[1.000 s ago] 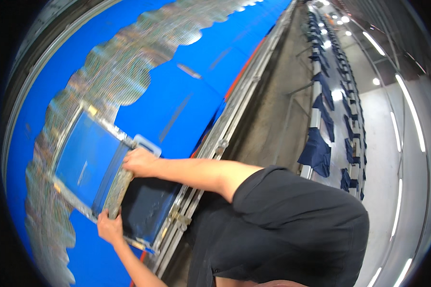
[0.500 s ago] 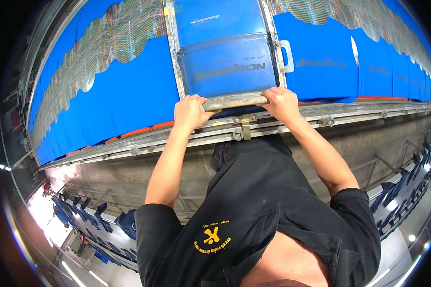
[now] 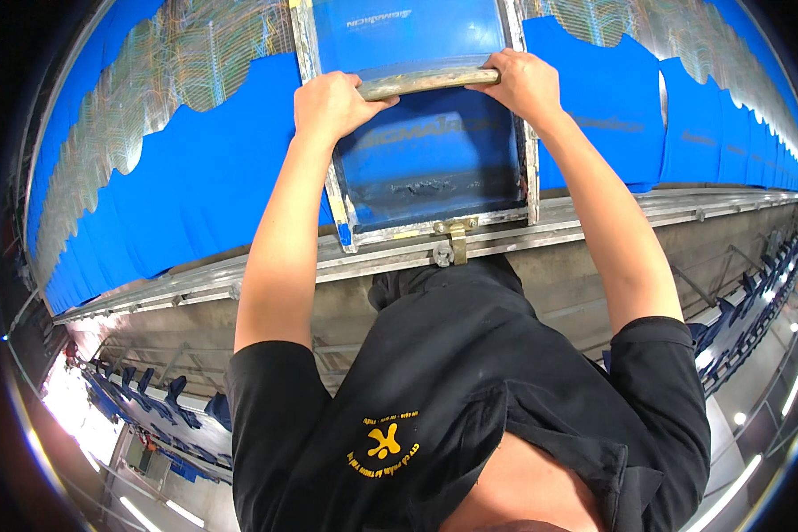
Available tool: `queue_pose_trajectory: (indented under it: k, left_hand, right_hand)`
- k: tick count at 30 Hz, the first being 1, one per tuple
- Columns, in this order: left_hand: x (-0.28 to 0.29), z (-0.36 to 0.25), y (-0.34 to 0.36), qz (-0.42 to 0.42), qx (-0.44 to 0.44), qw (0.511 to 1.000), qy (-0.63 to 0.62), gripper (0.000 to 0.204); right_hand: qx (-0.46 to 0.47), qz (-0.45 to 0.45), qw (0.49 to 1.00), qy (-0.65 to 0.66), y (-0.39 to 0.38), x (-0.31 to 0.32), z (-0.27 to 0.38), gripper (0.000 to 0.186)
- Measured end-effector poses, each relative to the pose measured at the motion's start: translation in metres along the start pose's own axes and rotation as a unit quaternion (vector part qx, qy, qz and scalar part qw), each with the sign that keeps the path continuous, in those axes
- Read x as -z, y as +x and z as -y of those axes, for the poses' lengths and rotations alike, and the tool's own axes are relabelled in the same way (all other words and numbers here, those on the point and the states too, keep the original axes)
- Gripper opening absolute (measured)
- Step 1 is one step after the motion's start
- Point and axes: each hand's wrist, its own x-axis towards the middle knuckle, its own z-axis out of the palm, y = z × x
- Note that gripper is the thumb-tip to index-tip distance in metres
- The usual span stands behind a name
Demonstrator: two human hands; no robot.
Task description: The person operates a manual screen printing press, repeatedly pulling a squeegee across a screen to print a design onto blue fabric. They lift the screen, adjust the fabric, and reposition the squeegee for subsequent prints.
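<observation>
Both of my hands grip a long squeegee [image 3: 430, 82] across a framed printing screen [image 3: 531, 177]. My left hand [image 3: 332, 108] is wrapped round its left end and my right hand [image 3: 525, 86] round its right end, thumbs on the near side. The squeegee lies about midway along the screen's visible length; its blade edge is hidden. Blue shows through the mesh, with dark lettering on the near half. A dark smear of ink [image 3: 426, 189] lies along the screen's near end.
Blue fabric panels [image 3: 213, 168] lie on the long table to the left and right, with patterned stretches beyond them. A metal rail [image 3: 368, 262] with a brass-coloured bracket [image 3: 457, 241] runs along the near edge. Dark garment pieces [image 3: 176, 395] hang or lie in rows behind me.
My hands have pushed the squeegee away from me, from the screen's near end to its middle. The screen's near end and dark ink there now show.
</observation>
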Motion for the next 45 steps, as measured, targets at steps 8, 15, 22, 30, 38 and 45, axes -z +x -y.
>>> queue_pose_trajectory:
  k: [8, 15, 22, 30, 38, 45]
  left_hand:
    - [0.004, 0.0, 0.005, 0.073, 0.037, 0.997, 0.008, 0.073]
    - [-0.038, -0.029, -0.097, 0.057, 0.049, 0.997, -0.011, 0.071]
    - [-0.076, -0.041, -0.19, -0.038, 0.015, 0.998, -0.049, 0.058]
    - [-0.021, -0.041, -0.154, 0.143, 0.021, 0.989, -0.022, 0.07]
    - [0.026, -0.005, -0.033, 0.044, 0.003, 0.999, 0.016, 0.075]
    - [0.014, 0.009, 0.017, 0.075, 0.004, 0.997, 0.024, 0.08]
  right_hand:
    - [-0.026, 0.049, 0.998, -0.013, 0.005, 0.0, 0.003, 0.037]
    - [-0.001, 0.011, 0.999, 0.046, -0.103, 0.002, 0.023, 0.029]
    - [0.005, -0.008, 0.996, 0.087, -0.187, 0.013, 0.045, 0.025]
    - [0.037, 0.075, 0.992, 0.095, -0.156, 0.031, 0.033, 0.042]
    - [0.015, 0.021, 0.999, 0.023, -0.024, 0.036, 0.011, 0.045]
    - [-0.047, 0.067, 0.996, -0.036, 0.016, 0.002, 0.007, 0.052]
